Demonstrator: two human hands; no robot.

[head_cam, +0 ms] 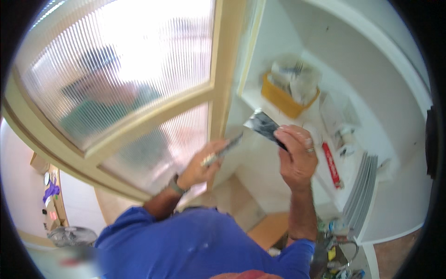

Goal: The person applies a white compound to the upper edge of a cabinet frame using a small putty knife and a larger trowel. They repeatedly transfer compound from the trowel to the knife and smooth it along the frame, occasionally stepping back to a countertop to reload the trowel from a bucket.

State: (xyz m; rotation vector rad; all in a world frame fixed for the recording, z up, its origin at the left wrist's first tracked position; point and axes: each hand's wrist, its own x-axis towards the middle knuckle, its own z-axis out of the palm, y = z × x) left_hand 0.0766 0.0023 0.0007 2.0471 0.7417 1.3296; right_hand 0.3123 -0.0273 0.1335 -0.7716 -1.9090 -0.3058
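My right hand (298,153), raised in front of the white shelf unit, grips a dark flat filling blade (265,126). Pale, whitish smears show on the blade and at its far corner, and there are white specks on my fingers. To the left, my left hand (204,160) is closed around a narrow flat tool, probably a putty knife (230,143), seen nearly edge-on and blurred. Its tip points toward the other blade, with a small gap between the two. Behind my left hand stands a cream-framed door (195,94) with ribbed glass panes.
Through the ribbed glass a person (101,90) shows blurred. On the white shelf are a yellow basket (284,99) with plastic bags, a red object with lettering (331,165) and several grey slats (362,191). Assorted items (336,251) crowd the lower right. A fan (71,236) stands lower left.
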